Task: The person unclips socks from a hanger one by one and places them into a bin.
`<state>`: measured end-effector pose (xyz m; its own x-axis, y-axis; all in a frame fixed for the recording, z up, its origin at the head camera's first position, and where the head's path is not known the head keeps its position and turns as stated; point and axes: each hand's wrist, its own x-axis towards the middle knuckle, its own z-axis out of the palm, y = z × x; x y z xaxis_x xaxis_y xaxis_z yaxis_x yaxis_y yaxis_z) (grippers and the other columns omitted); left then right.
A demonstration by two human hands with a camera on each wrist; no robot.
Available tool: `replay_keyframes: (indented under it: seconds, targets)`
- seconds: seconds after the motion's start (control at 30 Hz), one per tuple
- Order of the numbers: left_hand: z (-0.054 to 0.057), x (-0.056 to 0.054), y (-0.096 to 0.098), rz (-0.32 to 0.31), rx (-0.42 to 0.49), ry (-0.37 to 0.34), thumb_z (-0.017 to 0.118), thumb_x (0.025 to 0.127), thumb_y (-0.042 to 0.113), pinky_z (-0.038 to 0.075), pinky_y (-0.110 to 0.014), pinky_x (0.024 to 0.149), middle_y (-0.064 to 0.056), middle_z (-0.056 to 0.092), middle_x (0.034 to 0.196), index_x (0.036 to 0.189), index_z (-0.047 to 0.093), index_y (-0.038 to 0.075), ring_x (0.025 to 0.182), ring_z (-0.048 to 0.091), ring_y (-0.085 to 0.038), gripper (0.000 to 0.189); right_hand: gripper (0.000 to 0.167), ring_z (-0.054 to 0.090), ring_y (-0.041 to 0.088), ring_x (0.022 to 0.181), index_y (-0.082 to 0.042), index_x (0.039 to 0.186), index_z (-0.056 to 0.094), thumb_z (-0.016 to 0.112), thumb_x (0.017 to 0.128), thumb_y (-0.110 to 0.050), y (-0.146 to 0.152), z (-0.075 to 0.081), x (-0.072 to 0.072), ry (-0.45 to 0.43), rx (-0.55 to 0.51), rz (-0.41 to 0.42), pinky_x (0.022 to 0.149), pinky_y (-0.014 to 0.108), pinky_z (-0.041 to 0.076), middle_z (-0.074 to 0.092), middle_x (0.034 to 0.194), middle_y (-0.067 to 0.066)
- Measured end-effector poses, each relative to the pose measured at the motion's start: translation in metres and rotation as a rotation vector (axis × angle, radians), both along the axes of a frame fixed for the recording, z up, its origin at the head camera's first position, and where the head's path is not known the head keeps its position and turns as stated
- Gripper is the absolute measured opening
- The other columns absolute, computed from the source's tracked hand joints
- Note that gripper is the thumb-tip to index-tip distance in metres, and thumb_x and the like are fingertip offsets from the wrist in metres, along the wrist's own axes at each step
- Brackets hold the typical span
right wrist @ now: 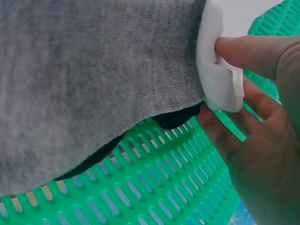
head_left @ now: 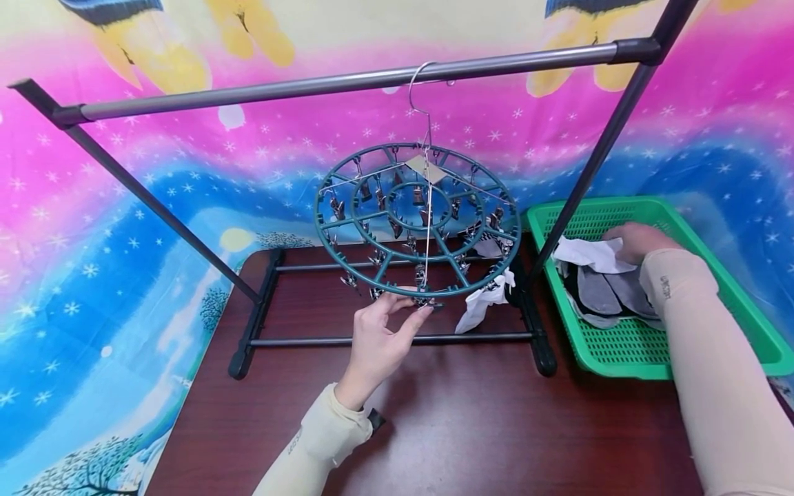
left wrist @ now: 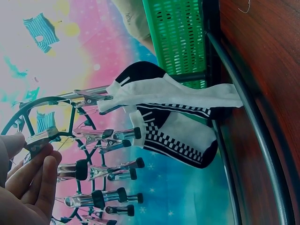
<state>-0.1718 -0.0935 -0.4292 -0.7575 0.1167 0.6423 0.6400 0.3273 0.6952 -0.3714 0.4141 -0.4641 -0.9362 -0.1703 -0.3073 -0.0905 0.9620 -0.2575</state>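
Note:
A round green clip hanger (head_left: 386,260) hangs by its hook from the rack's top bar. At its near rim my left hand (head_left: 380,337) pinches a metal clip (left wrist: 41,137) between thumb and fingers. Several other clips (left wrist: 96,199) dangle from the rings. Two socks hang at the hanger's right side: a white one (left wrist: 173,91) and a checkered black-and-white one (left wrist: 176,140). Inside the green basket (head_left: 626,368), my right hand (head_left: 645,241) pinches the white cuff (right wrist: 215,89) of a grey sock (right wrist: 103,70), thumb on top and fingers beneath.
The dark metal rack (head_left: 347,85) stands on a reddish-brown table (head_left: 484,427). Its right post (head_left: 598,162) rises just left of the basket. More grey socks (head_left: 598,293) lie in the basket. A colourful printed cloth (head_left: 143,207) covers the wall behind.

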Motion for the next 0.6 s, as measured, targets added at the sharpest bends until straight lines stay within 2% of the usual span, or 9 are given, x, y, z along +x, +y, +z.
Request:
replay_keyframes:
  seconds: [0.17, 0.27, 0.43, 0.53, 0.6]
  targets:
    - [0.0, 0.0, 0.001, 0.001, 0.002, 0.001, 0.08, 0.091, 0.012, 0.059, -0.028, 0.092, -0.007, 0.08, 0.104, 0.115, 0.073, 0.005, 0.098, 0.078, -0.018, 0.026, 0.049, 0.042, 0.066, 0.126, 0.005, 0.145, 0.051, 0.054, 0.099, -0.01, 0.001, -0.001, 0.003, -0.034, 0.039, 0.024, 0.092, 0.07, 0.047, 0.042, 0.143, 0.045]
    - [0.0, 0.0, 0.001, 0.011, -0.006, 0.007, 0.08, 0.091, 0.012, 0.058, -0.027, 0.091, -0.006, 0.08, 0.103, 0.115, 0.073, 0.006, 0.097, 0.078, -0.015, 0.026, 0.051, 0.038, 0.067, 0.129, 0.005, 0.148, 0.048, 0.053, 0.099, -0.011, 0.001, 0.0, 0.007, -0.058, 0.038, 0.002, 0.095, 0.073, 0.045, 0.039, 0.146, 0.044]
    - [-0.001, 0.0, 0.002, 0.013, -0.007, 0.019, 0.081, 0.09, 0.011, 0.057, -0.025, 0.091, -0.005, 0.08, 0.102, 0.115, 0.073, 0.008, 0.096, 0.078, -0.015, 0.026, 0.058, 0.038, 0.065, 0.13, 0.004, 0.153, 0.039, 0.053, 0.098, -0.008, 0.002, 0.003, 0.008, -0.086, 0.017, -0.033, 0.088, 0.065, 0.049, 0.031, 0.15, 0.045]
    - [0.0, 0.0, 0.001, 0.007, 0.002, 0.019, 0.081, 0.09, 0.011, 0.057, -0.024, 0.091, -0.005, 0.08, 0.102, 0.115, 0.073, 0.007, 0.097, 0.078, -0.015, 0.026, 0.064, 0.041, 0.064, 0.127, 0.005, 0.156, 0.033, 0.056, 0.098, -0.01, 0.007, 0.007, 0.006, -0.093, 0.002, -0.013, 0.082, 0.059, 0.047, 0.026, 0.15, 0.047]
    - [0.0, 0.0, 0.001, 0.007, 0.006, 0.017, 0.081, 0.09, 0.011, 0.057, -0.024, 0.092, -0.005, 0.08, 0.102, 0.115, 0.073, 0.008, 0.097, 0.078, -0.014, 0.026, 0.065, 0.04, 0.065, 0.128, 0.008, 0.156, 0.031, 0.057, 0.099, -0.013, 0.009, 0.012, 0.005, -0.075, 0.011, 0.013, 0.085, 0.063, 0.048, 0.024, 0.15, 0.048]
